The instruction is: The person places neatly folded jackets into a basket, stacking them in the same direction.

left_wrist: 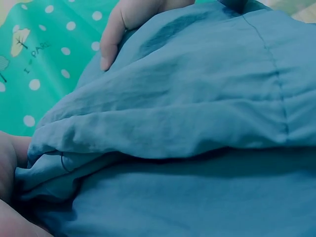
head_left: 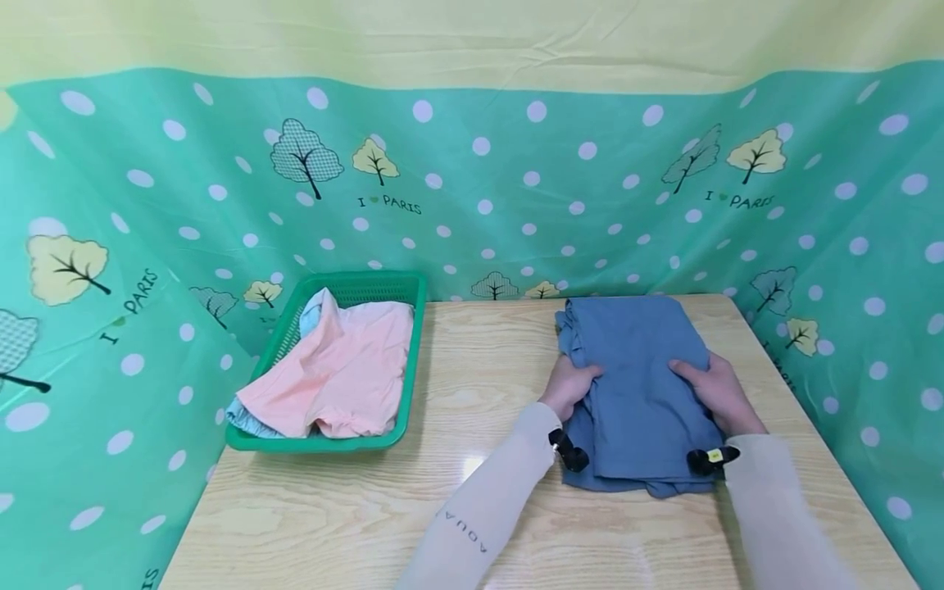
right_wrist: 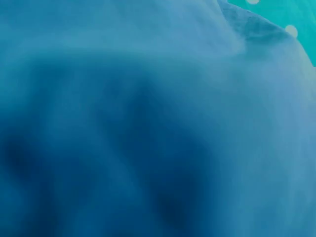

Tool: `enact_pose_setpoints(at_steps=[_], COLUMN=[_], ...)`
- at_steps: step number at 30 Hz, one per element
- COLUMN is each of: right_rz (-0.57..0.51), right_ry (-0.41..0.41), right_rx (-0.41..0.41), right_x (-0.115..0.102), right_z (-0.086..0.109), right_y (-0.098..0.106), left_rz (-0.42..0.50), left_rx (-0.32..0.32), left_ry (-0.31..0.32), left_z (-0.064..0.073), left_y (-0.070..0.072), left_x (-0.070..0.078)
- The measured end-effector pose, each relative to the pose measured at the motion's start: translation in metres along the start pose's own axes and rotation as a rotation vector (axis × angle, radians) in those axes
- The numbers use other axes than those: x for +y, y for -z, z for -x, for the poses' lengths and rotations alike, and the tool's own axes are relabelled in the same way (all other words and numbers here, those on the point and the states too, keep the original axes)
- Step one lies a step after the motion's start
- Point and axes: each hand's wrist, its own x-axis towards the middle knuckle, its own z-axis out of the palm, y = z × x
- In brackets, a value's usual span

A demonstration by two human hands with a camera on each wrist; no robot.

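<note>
A blue garment [head_left: 637, 393], folded into a long bundle, lies at the right side of the table. My left hand [head_left: 571, 385] grips its left edge, thumb on top and the other fingers hidden under the cloth. At the opposite edge my right hand [head_left: 719, 393] holds the fabric, its thumb laid over the top. In the left wrist view the layers and a stitched seam of the blue garment [left_wrist: 173, 118] show close up, and part of the left hand [left_wrist: 12, 182] pinches a folded corner. Blurred blue cloth [right_wrist: 148, 123] fills most of the right wrist view.
On the left of the wooden table [head_left: 332, 516] stands a green plastic basket [head_left: 416, 352]. Inside it lie a pink garment [head_left: 361, 352] and a light blue one [head_left: 254, 419] beneath. A patterned green curtain [head_left: 590, 188] encloses the table at the back and sides.
</note>
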Motion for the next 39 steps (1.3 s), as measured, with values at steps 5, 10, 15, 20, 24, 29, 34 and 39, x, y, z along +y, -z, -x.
enact_pose_setpoints(at_steps=[5, 10, 15, 20, 24, 29, 34, 39], right_rz=[-0.011, -0.024, -0.053, -0.084, -0.116, -0.151, -0.181, -0.205], right_ry=[0.028, 0.043, 0.053, 0.068, 0.097, 0.135, 0.15, 0.18], right_rx=[-0.002, 0.001, -0.008, -0.022, -0.039, -0.069, -0.106, -0.161], right_x=[-0.009, -0.019, -0.032, -0.048, -0.063, -0.081, -0.095, -0.108], right_z=[0.001, 0.003, 0.005, 0.007, 0.009, 0.012, 0.014, 0.013], right_y=[-0.009, -0.02, -0.032, -0.04, -0.047, -0.055, -0.064, -0.073], left_rz=[0.03, 0.056, 0.066, 0.076, 0.076, 0.059, 0.042, 0.018], left_rx=[-0.004, -0.009, -0.012, -0.001, 0.013, 0.023, 0.028, 0.006], left_ry=[-0.022, -0.047, -0.076, -0.135, -0.176, -0.213, -0.248, -0.27], left_z=[0.002, 0.008, 0.018, 0.028, 0.037, 0.049, 0.061, 0.073], left_y=[0.014, 0.03, 0.047, 0.063, 0.076, 0.092, 0.11, 0.132], left_x=[-0.003, -0.005, 0.001, 0.013, 0.023, 0.035, 0.046, 0.057])
